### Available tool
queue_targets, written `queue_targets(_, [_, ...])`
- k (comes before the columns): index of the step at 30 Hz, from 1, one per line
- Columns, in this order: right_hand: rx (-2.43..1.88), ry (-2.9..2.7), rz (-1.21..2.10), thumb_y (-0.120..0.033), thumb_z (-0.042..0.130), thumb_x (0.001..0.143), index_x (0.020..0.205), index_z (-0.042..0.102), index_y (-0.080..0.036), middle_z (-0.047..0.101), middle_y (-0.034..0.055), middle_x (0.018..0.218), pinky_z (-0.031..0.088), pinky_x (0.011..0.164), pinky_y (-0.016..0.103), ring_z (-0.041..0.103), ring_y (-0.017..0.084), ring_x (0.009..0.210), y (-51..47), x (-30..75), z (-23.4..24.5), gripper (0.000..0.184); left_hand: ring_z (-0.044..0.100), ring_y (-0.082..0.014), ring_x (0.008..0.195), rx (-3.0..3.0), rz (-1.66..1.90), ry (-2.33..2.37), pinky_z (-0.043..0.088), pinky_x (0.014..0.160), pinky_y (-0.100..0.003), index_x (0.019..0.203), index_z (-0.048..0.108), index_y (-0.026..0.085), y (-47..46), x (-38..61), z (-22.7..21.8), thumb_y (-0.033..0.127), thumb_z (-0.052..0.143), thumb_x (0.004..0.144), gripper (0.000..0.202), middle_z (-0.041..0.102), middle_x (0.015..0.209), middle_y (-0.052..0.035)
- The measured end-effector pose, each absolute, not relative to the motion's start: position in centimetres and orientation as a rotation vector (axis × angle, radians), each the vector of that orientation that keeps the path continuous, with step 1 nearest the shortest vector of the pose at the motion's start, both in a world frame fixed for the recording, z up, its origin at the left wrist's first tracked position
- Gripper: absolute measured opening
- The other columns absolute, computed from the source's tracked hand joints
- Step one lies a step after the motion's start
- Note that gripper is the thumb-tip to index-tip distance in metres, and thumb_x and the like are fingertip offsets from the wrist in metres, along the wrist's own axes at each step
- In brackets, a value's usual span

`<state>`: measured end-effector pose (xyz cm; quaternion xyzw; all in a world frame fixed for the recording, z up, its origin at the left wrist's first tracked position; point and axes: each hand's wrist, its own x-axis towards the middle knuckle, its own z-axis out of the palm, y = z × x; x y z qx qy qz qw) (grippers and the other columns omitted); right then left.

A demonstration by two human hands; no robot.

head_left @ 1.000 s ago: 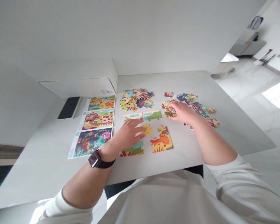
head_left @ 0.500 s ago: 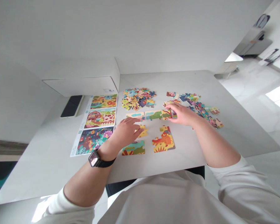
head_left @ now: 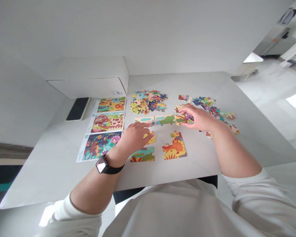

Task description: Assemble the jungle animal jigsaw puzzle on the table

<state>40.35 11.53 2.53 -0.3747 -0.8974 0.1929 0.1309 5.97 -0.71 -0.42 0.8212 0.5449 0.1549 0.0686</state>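
My left hand [head_left: 135, 138], a dark watch on its wrist, lies palm down with thumb and fingers apart. Its fingertips reach the lower edge of the pale puzzle strip [head_left: 144, 120], and a yellow puzzle piece [head_left: 152, 138] shows by the thumb. My right hand [head_left: 197, 118] has thumb and fingers at opposite edges of a puzzle piece with a red tree [head_left: 180, 119], at the right end of the row beside the green hill section [head_left: 165, 119]. Nearer me lie a joined lion section [head_left: 174, 147] and a crocodile section [head_left: 143, 154].
Loose puzzle pieces form a left pile [head_left: 148, 101] and a right pile [head_left: 212, 110]. On the left are a picture sheet [head_left: 90, 133], a phone [head_left: 77, 109] and a white box [head_left: 86, 87] against the wall. The white table [head_left: 202, 166] has its front edge near my body.
My right hand has shifted slightly right, and more of the red tree piece shows between its fingers. My left hand stays over the row's left part. The whole view has moved a little.
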Motion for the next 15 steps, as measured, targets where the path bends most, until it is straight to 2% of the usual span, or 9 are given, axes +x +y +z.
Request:
queue_targets(7, [-0.889,-2.716,0.645,-0.026,0.080,0.085,0.137,0.063,-0.026,0.076,0.0109,0.129,0.053,0.109,0.047,0.072,0.030,0.122,10.8,38.0,0.6,0.055,0.072,-0.0307,0.121,2.480,0.460,1.572,0.055,0.107,-0.049,0.102,0.081,0.024,-0.6,6.3,-0.1,0.034,0.061,0.106,0.023,0.081,0.120,-0.0092])
queue_targets(15, [-0.904,-2.744,0.641,-0.024,0.082,0.086,0.141,0.064,-0.026,0.076,0.0110,0.129,0.053,0.109,0.048,0.071,0.031,0.123,10.8,37.7,0.1,0.058,0.071,-0.0314,0.123,2.474,0.446,1.554,0.055,0.110,-0.051,0.107,0.081,0.025,-0.7,6.4,0.0,0.034,0.060,0.106,0.023,0.080,0.124,-0.0091])
